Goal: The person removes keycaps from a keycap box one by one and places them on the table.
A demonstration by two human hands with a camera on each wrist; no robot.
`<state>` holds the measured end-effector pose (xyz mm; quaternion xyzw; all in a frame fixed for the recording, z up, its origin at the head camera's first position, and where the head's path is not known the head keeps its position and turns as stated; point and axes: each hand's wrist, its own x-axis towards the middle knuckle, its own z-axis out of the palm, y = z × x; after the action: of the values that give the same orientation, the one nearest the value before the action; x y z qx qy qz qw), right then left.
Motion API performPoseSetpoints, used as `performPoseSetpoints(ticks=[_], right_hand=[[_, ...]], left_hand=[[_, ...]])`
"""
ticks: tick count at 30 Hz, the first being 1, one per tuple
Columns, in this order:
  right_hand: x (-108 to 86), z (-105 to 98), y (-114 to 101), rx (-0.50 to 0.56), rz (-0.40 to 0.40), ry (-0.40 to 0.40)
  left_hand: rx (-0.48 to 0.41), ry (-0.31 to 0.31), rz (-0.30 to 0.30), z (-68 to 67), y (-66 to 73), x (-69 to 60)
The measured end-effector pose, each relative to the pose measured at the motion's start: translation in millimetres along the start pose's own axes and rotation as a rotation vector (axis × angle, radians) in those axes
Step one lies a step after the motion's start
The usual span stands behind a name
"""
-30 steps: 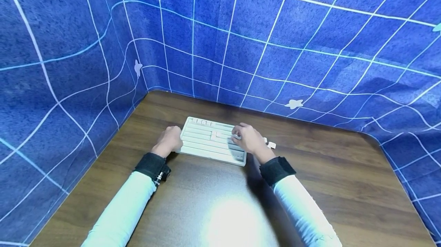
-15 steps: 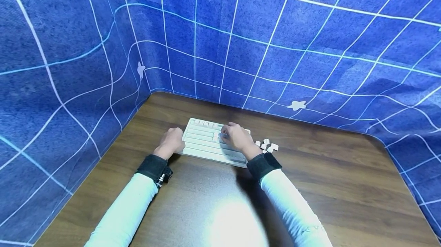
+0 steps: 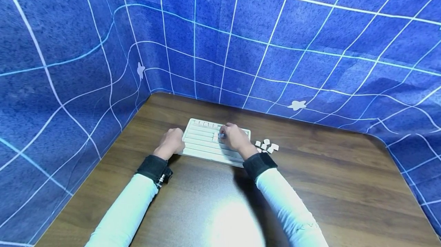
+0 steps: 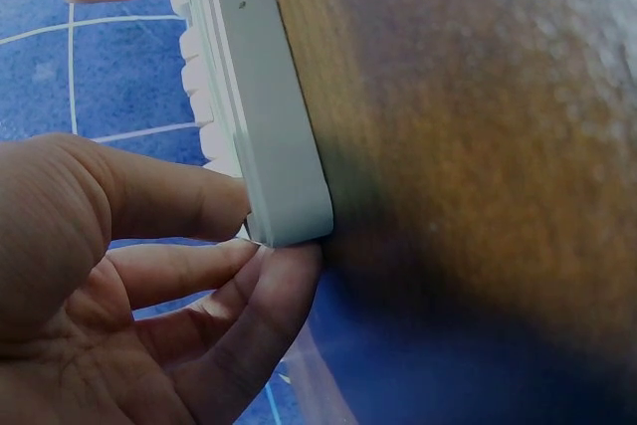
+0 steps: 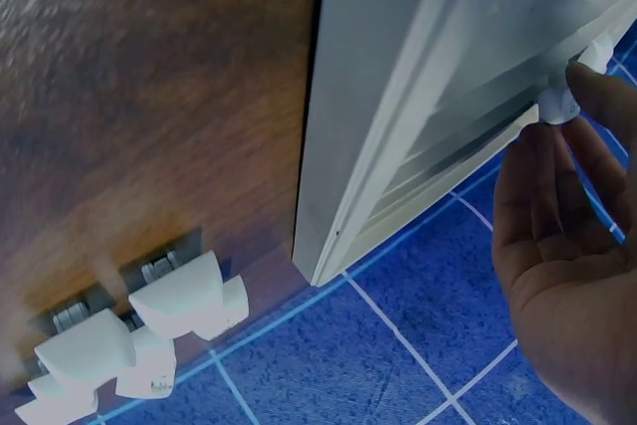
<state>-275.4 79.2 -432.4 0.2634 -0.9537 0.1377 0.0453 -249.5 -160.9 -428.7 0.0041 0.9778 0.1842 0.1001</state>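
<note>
A white keyboard-shaped tray (image 3: pixel 203 151) with long parallel rows lies on the table, a few keycaps (image 3: pixel 206 124) along its far row. At its left end, my left hand (image 3: pixel 172 140) holds the edge; in the left wrist view the thumb and fingers pinch the tray's corner (image 4: pixel 289 186). My right hand (image 3: pixel 236 138) is over the middle rows. Its thumb and fingers pinch a small white keycap (image 5: pixel 557 105) at the tray, beside another keycap (image 3: pixel 215 137). Whether the pinched keycap is seated in the row, I cannot tell.
Several loose white keycaps (image 3: pixel 267 141) lie on the brown wooden table (image 3: pixel 330 178) just right of the tray, partly behind the right wrist. A blue cloth (image 3: pixel 258 28) with white grid lines and stars rises behind and left of the table.
My right hand has moved left along the tray to the keycap near its middle, uncovering more loose keycaps at the right. The left hand has kept its hold on the tray.
</note>
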Motion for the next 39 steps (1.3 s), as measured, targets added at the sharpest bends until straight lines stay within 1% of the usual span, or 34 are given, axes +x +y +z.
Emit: performPoseSetpoints(ticks=[9,15,18,24,26,29,32,39], right_hand=[[0.5,4.1,-0.2,0.002,0.020,0.010],[-0.4,6.2,0.3,-0.025,0.020,0.012],[-1.9,6.3,0.6,-0.016,0.011,0.015],[-7.0,-0.9,4.0,0.036,-0.045,0.090],[-11.0,-5.5,7.1,0.044,-0.051,0.105],[-18.9,-12.9,13.5,0.050,-0.040,0.100],[-29.0,-19.3,22.6,0.062,-0.056,0.113],[-53.1,-28.8,52.8,0.082,-0.130,0.206]], left_hand=[[0.002,-0.005,0.001,1.4,0.3,0.6],[0.004,-0.006,-0.008,2.5,1.0,0.2],[0.003,-0.015,-0.012,3.0,1.5,-0.2],[0.001,-0.027,-0.021,1.0,1.4,0.4],[0.001,-0.032,-0.020,1.0,2.0,0.9],[0.004,-0.036,-0.020,0.4,2.3,1.4],[0.004,-0.039,-0.021,0.1,1.8,1.9],[-0.007,-0.057,-0.030,0.2,2.2,3.1]])
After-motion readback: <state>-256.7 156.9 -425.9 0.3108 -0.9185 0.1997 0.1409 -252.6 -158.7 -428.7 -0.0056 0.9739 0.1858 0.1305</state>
